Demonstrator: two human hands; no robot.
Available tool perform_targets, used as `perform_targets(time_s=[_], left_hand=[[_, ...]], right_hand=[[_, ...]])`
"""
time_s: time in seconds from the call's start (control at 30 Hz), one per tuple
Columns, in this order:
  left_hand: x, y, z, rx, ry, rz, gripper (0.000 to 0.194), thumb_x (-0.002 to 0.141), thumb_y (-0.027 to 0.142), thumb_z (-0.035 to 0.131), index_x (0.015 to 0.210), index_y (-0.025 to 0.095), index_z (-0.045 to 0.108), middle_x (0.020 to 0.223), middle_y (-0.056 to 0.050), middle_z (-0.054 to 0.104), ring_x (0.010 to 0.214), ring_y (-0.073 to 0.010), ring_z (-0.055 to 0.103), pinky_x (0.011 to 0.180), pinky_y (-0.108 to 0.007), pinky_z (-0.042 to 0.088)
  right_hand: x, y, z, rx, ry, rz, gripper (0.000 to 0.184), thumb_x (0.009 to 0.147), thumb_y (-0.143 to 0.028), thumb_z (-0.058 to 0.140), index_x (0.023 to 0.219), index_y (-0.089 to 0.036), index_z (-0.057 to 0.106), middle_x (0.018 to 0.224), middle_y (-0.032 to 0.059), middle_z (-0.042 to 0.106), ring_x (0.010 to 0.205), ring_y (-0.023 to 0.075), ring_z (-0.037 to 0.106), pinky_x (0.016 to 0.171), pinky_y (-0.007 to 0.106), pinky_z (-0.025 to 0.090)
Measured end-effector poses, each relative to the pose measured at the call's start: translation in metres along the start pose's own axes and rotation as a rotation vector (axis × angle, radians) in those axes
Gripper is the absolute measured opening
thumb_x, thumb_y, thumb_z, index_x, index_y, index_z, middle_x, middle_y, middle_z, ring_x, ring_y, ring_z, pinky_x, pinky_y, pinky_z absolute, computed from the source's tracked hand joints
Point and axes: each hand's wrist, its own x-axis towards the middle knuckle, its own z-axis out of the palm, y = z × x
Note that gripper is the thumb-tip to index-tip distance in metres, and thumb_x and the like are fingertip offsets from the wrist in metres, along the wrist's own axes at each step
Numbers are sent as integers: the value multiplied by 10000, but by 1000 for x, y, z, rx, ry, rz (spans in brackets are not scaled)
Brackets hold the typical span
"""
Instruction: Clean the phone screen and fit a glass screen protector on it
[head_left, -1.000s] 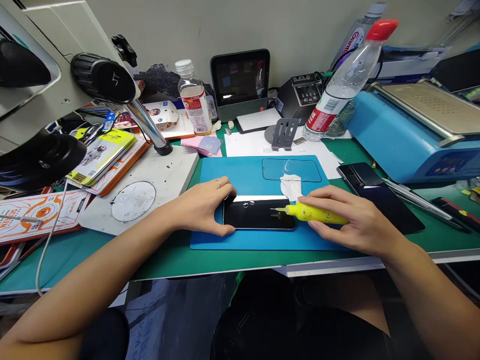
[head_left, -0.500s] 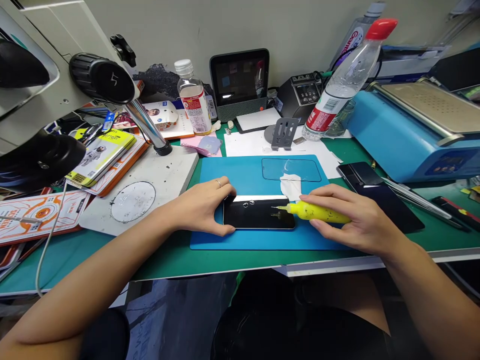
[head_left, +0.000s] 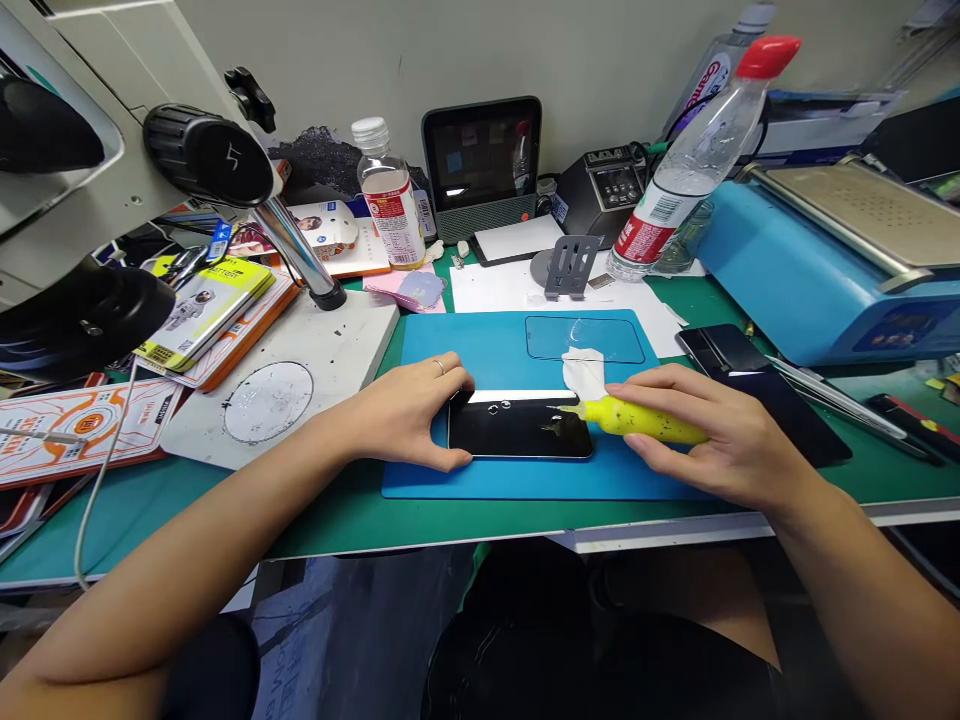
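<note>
A phone [head_left: 517,430] lies flat, its dark glossy face up, on a blue mat [head_left: 450,480]. My left hand [head_left: 412,410] grips the phone's left end, thumb at the near edge and fingers at the far edge. In my right hand [head_left: 705,430] is a yellow squeeze bottle [head_left: 645,420], held on its side between thumb and fingers. Its thin needle tip points left, over the right part of the phone. Two clear round drops sit near the phone's far edge. Behind it are a crumpled white tissue [head_left: 583,372] and a clear screen protector with a black border [head_left: 585,338].
A microscope [head_left: 210,155] stands at the left on a pale base [head_left: 345,345]. Two bottles, one a red-capped bottle [head_left: 679,180], stand behind the mat near a grey phone stand [head_left: 571,268]. A blue machine [head_left: 795,290], tweezers [head_left: 847,405] and dark panels lie right.
The whole view has shifted very slightly. Both hands keep their grips, and the bottle's tip stays over the phone's right part.
</note>
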Motion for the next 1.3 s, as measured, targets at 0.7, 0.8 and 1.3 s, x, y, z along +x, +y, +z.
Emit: perform_targets(time_s=[0.7, 0.8, 1.3], left_hand=[[0, -1, 1, 9, 32, 29, 550, 781, 540, 739, 1158, 186, 552, 1092, -54, 555, 974, -253, 597, 785, -360, 473], [0, -1, 1, 6, 37, 27, 544, 776, 543, 741, 1142, 186, 555, 1087, -54, 558, 971, -256, 598, 780, -360, 472], [0, -2, 0, 0, 5, 13, 547, 779, 566, 720, 1141, 197, 541, 1095, -62, 561, 982, -263, 604, 781, -361, 471]], right_hand=[[116, -13, 45, 387, 105, 330, 321, 808, -321, 758, 1093, -214, 656, 1092, 65, 741, 974, 263, 707, 937, 488, 566], [126, -8, 58, 402, 82, 318, 296, 797, -299, 751, 1058, -215, 638, 1079, 60, 739, 980, 259, 707, 944, 477, 562], [33, 0, 15, 6, 27, 401, 250, 926, -444, 675, 1075, -256, 747, 1089, 76, 746, 871, 249, 707, 770, 422, 591]])
